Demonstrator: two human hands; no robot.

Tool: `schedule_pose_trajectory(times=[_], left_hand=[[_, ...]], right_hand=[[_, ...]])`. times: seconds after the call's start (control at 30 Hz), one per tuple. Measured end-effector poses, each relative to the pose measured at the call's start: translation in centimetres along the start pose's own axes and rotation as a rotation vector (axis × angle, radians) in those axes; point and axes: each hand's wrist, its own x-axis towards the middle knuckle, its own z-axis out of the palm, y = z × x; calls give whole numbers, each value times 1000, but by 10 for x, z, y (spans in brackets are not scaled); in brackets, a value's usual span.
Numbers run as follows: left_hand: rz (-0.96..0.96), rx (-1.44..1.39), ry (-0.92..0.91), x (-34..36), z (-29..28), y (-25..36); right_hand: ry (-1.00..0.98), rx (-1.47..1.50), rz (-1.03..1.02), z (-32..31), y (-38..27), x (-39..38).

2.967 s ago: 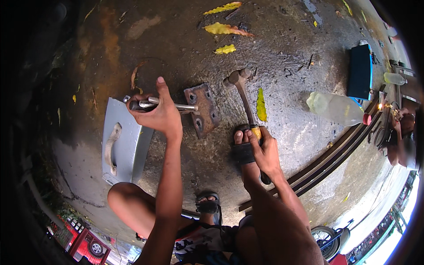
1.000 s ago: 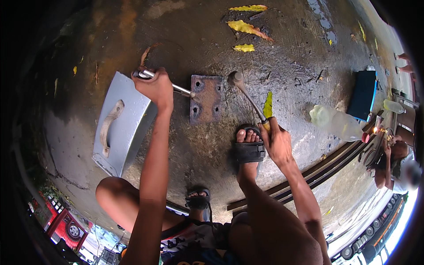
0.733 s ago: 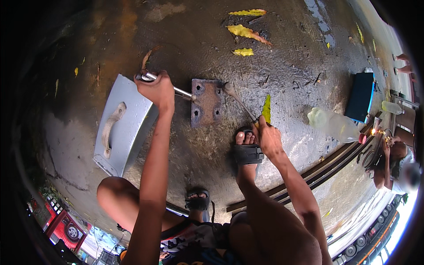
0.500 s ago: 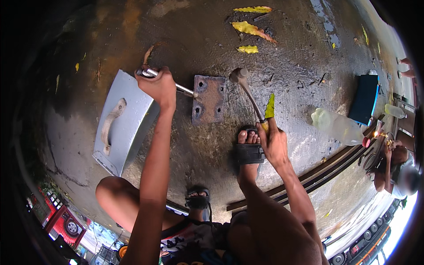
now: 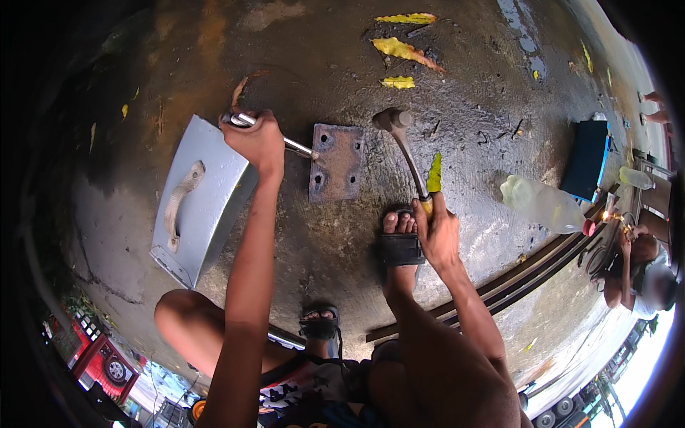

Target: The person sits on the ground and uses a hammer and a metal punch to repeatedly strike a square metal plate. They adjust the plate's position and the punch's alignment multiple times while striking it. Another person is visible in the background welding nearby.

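Observation:
My left hand (image 5: 257,143) is closed around chrome metal tools (image 5: 300,150) with a long bar whose tip touches the left edge of a rusty plate (image 5: 335,173) with several holes, on the wet concrete. My right hand (image 5: 439,235) grips the yellow handle of a hammer (image 5: 392,120), its head up and right of the plate. A grey metal box (image 5: 189,214) with a handle sits left of my left arm. My sandalled right foot (image 5: 399,246) is just below the plate, beside my right hand.
A plastic bottle (image 5: 542,203), a blue case (image 5: 585,160) and long dark steel bars (image 5: 492,292) lie to the right. Beyond them, another person (image 5: 631,264) holds something near a small flame (image 5: 608,215). Yellow leaves (image 5: 399,50) are scattered ahead. A red vehicle (image 5: 103,360) shows at lower left.
Since three seconds ago the plate appears straighter. The hammer head dipped to the plate's right corner, then lifted away up and right. My left hand stays on the tools.

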Motion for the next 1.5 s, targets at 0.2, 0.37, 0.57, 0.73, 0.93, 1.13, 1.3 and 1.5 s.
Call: schedule_pose_trajectory(times=[0.2, 0.37, 0.57, 0.73, 0.93, 1.13, 1.3, 1.5], left_hand=[[-13, 7, 26, -8, 5, 16], [-40, -39, 7, -4, 3, 12], [-73, -34, -6, -6, 8, 14], [-76, -9, 7, -4, 2, 12], [21, 16, 19, 0, 7, 4], [-27, 42, -5, 0, 5, 7], [-11, 46, 6, 1, 6, 2], [35, 66, 27, 5, 9, 1]], right_hand=[[-182, -227, -24, 23, 48, 1], [-89, -39, -21, 8, 16, -5], [-26, -231, -144, 10, 46, -17], [-178, -255, -72, 6, 32, -12], [-15, -58, -56, 10, 30, -36], [-196, -248, -38, 22, 46, -27], [-74, -86, -14, 4, 9, -43], [-187, -336, -19, 31, 43, -29]])
